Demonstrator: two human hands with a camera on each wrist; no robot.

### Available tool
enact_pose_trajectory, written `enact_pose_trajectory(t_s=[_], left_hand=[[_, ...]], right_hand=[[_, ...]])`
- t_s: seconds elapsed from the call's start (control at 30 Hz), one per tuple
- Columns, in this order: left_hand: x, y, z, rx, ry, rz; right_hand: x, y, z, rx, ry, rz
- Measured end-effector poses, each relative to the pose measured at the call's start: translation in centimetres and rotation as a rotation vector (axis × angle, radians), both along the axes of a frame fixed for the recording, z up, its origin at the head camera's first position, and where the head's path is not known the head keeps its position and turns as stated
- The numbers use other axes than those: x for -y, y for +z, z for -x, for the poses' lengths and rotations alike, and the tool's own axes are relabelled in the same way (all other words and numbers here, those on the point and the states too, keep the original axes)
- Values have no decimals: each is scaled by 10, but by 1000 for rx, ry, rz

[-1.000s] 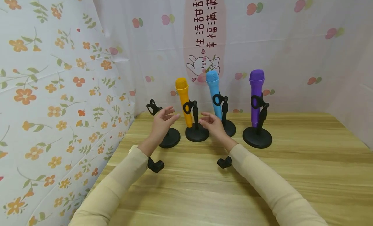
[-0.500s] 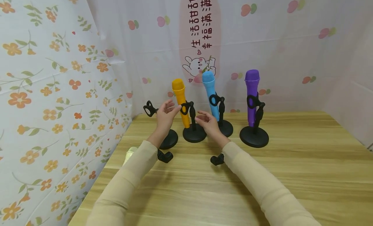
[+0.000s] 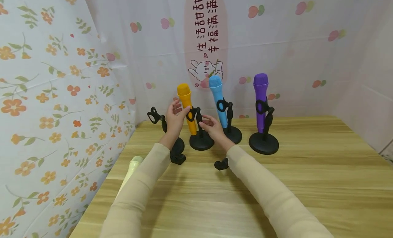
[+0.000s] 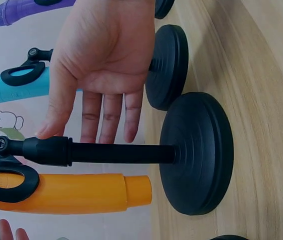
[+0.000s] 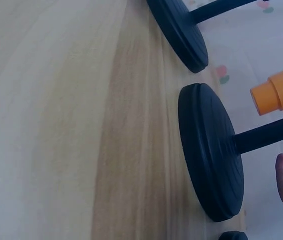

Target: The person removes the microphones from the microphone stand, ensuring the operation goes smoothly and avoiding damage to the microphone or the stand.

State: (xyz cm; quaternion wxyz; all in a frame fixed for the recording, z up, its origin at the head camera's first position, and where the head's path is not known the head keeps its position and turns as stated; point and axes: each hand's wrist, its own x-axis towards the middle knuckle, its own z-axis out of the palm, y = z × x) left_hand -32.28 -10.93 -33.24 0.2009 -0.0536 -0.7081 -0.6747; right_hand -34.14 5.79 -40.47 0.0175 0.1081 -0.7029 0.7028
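Left hand (image 3: pixel 175 118) fingers straight, apparently touching orange microphone (image 3: pixel 186 106), right hand (image 3: pixel 212 127) relaxed beside its black stand (image 3: pixel 201 137), grip holding nothing, wooden table (image 3: pixel 276 183).

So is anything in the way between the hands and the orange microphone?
Nothing visible. The left hand is right beside the orange microphone, fingers open. The right hand is open next to its black stand, with only bare air between.

cream microphone (image 3: pixel 131 168) mostly behind left sleeve, empty stand's base (image 3: pixel 178 146) hidden by forearm
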Motion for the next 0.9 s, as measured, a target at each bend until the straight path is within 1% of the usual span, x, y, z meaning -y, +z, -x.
enact_pose_trajectory(t_s=[0.2, 0.43, 0.73, 0.9], left_hand=[[-1, 3, 1, 10, -4, -35], [-6, 7, 3, 4, -6, -66], [-11, 2, 10, 7, -4, -104], [-12, 3, 13, 16, 10, -101]], right_hand=[[5, 4, 2, 35, -19, 12], [9, 6, 4, 39, -25, 17], [13, 7, 9, 56, -12, 16], [14, 8, 8, 36, -9, 8]])
